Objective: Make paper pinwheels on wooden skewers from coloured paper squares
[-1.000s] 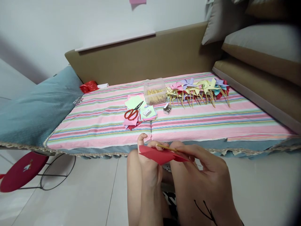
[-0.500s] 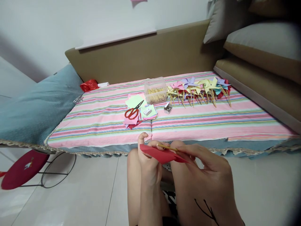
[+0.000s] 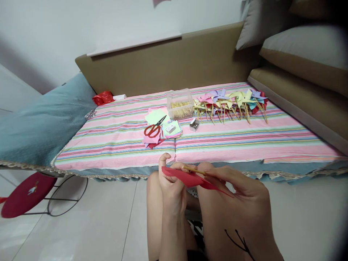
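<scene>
Above my knees, my left hand (image 3: 174, 185) pinches a red paper pinwheel (image 3: 190, 179), its index finger raised and bent. A thin wooden stick (image 3: 196, 170) lies across the far side of the red paper. My right hand (image 3: 241, 192) grips that stick between thumb and fingers, close against the paper's right part. Where stick and paper meet is partly hidden by my fingers. Beyond my hands, scissors (image 3: 154, 128) with red handles rest on coloured paper sheets (image 3: 153, 116). A small box (image 3: 194, 125) with shiny contents stands to their right.
A clear plastic box (image 3: 179, 99) holds many thin sticks. Finished pinwheels (image 3: 241, 98) on sticks are heaped beside it on the striped cloth (image 3: 116, 136). A red plastic bag (image 3: 103, 98) lies at the back left. A red stool (image 3: 29, 195) stands on the floor, and cushions (image 3: 307, 47) are stacked at right.
The red paper's right end has shifted slightly and now shows a longer tip toward my right palm. Both hands stay nearly in place, still holding paper and stick.
</scene>
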`<state>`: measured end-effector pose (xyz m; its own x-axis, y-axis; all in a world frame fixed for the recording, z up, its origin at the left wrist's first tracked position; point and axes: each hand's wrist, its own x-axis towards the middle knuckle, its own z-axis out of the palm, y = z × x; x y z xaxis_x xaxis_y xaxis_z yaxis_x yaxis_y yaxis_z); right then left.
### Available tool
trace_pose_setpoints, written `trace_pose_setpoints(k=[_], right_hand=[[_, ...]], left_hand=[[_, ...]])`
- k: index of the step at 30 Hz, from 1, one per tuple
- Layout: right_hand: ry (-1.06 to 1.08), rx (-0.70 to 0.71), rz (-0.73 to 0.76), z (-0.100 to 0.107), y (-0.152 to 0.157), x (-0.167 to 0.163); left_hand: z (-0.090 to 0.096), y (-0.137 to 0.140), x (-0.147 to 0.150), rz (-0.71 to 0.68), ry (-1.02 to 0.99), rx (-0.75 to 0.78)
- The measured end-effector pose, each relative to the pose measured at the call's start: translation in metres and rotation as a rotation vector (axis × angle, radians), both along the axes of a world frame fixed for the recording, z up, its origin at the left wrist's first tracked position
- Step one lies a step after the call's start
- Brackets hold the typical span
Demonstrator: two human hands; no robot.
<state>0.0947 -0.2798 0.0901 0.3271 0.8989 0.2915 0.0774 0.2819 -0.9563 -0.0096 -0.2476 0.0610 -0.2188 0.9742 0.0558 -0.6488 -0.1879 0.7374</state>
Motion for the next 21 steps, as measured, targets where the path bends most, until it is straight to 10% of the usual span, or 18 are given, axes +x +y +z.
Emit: trace_pose_setpoints(k=[21], right_hand=[[-0.097,-0.02,0.085,0.002,0.007,0.01]], left_hand=[[-0.001,0.0,0.003,0.023,0.008,-0.039]])
